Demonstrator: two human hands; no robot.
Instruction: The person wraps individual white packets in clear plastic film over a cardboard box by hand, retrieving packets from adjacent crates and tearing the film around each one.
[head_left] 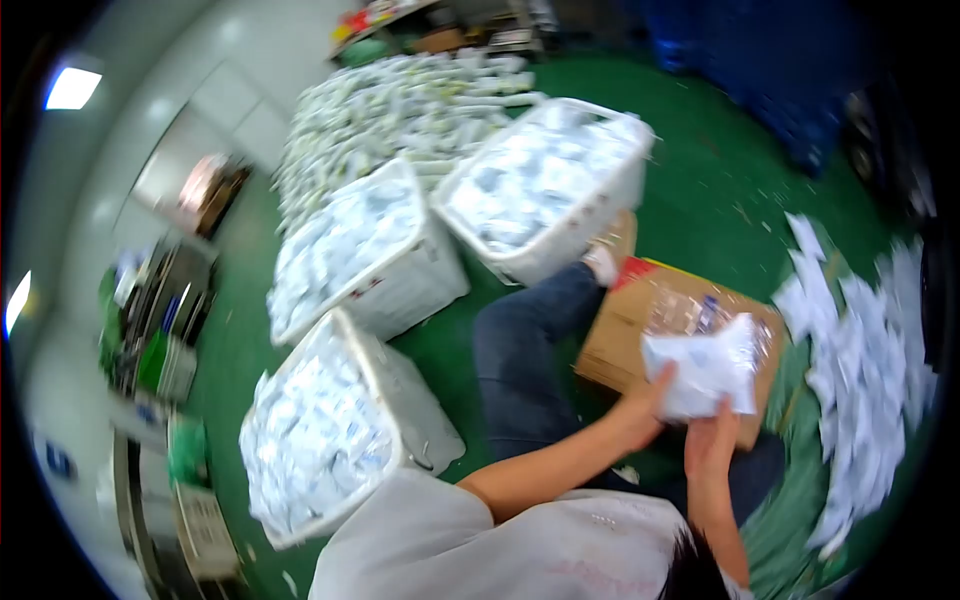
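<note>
"What was the carton (615, 338) made of?"
"It was matt brown cardboard, with glossy clear film (675, 312) on top."
"And the packet (708, 368) above the carton?"
"That looked like white plastic, slightly shiny."
"The tubs (418, 290) left of the carton?"
"They were smooth white plastic. The trousers (518, 350) beside the carton were matt cloth."

**Edges of a workroom with a green floor (240, 260)**

Toward the top, a broad heap (400, 120) of long, pale, wrapped pieces, with a cluttered shelf (440, 15) just beyond. At upper right, dark blue sheeting (740, 60), near a dark wheel (862, 160). On the left, a pale wall (95, 200) with an opening, and a pinkish stack (203, 183) there. Lower down, a green crate (153, 360), a green bag (187, 450) and a pale box (205, 525). At far left, two bright lights (74, 88).
</note>
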